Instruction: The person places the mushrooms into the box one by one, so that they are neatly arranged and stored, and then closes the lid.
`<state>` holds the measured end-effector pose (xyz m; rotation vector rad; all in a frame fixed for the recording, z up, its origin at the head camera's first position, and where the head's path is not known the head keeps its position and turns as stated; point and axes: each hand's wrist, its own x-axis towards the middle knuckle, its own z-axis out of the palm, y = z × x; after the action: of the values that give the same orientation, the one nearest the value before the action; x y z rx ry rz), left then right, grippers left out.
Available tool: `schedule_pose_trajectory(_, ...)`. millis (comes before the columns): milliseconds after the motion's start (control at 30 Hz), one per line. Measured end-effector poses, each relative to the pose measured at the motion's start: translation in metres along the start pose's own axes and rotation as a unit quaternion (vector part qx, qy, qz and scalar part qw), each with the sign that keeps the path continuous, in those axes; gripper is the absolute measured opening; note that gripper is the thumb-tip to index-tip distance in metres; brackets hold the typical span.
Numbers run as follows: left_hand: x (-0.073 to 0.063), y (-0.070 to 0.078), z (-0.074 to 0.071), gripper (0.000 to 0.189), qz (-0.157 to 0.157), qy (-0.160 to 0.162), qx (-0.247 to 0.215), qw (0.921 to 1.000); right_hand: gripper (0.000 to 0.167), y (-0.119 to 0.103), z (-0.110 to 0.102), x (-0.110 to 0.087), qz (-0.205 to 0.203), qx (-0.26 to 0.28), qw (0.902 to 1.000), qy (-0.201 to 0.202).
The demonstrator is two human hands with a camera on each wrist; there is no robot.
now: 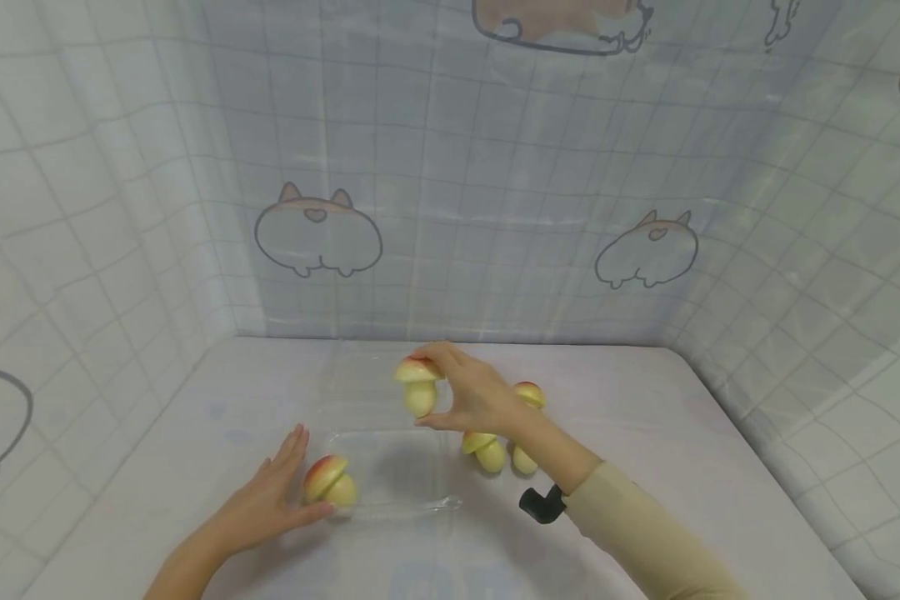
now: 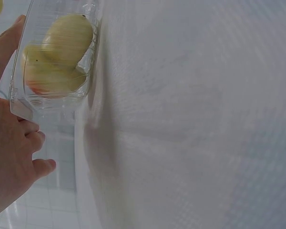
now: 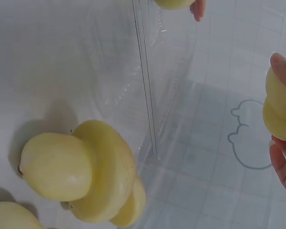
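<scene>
My right hand (image 1: 480, 392) holds a yellow mushroom-shaped piece (image 1: 420, 398) with a reddish cap top between thumb and fingers, above a clear plastic box (image 1: 397, 504). In the right wrist view, the held piece (image 3: 279, 102) shows at the right edge. A second mushroom-shaped piece (image 1: 330, 483) lies tilted at the box's left end; through the clear wall the left wrist view shows this piece (image 2: 69, 43) inside. Beside that end rests my left hand (image 1: 266, 500), thumb and fingers spread around the corner, with the thumb by the rim (image 2: 14, 88).
Right of the box, partly behind my right forearm, lie a tilted mushroom-shaped piece (image 1: 487, 454), another yellow piece (image 1: 525, 462) and a red-topped one (image 1: 528, 392). The clear lid (image 1: 360, 375) is folded back behind the box. Gridded curtains (image 1: 450, 208) enclose the white table (image 1: 645, 500).
</scene>
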<state>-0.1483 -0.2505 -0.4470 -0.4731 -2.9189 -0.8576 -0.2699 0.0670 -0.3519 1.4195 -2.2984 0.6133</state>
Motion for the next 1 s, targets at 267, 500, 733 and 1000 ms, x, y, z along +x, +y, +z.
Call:
schedule_pose_trajectory(267,0.001,0.000,0.000,0.110,0.000,0.000,0.000,1.0000,0.084,-0.004,0.012,0.010,-0.013,0.007,0.9996,-0.022)
schedule_pose_trajectory(500,0.001,0.000,0.000,0.110,0.001,0.001,-0.008,1.0000,0.084,-0.011,0.024,0.021,-0.028,0.024,0.9988,-0.032)
schedule_pose_trajectory(733,0.000,0.002,-0.002,0.111,-0.006,-0.003,-0.015,0.9999,0.083,-0.016,0.041,0.035,-0.034,0.029,0.9962,-0.076)
schedule_pose_trajectory(1000,-0.001,0.003,-0.003,0.111,-0.009,-0.003,-0.017,0.9998,0.079,-0.025,0.063,0.042,-0.029,0.013,0.9902,-0.136)
